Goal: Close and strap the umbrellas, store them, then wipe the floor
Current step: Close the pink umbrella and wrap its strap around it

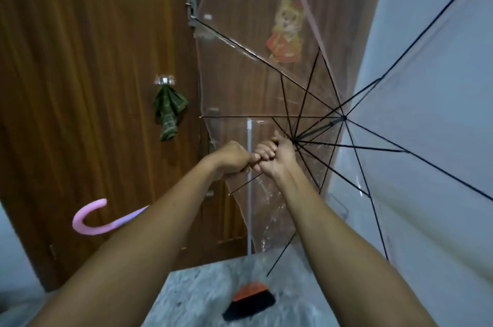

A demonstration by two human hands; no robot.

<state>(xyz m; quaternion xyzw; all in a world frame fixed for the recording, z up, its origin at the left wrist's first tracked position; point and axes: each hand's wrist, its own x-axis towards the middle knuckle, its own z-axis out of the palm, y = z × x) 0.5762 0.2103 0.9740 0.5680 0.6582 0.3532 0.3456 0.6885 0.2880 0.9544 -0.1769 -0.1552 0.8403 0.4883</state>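
An open transparent umbrella with black ribs, pink trim and a cartoon print fills the right half of the head view, its inside facing me. My left hand and my right hand are both closed around its shaft, fists touching, just below the runner where the ribs meet. The umbrella's pink curved handle pokes out from behind my left forearm at lower left.
A brown wooden door stands ahead with a green cloth hanging on a hook. A broom with a white pole and orange-black head leans against the door. Grey marble floor lies below, and a white wall stands at right.
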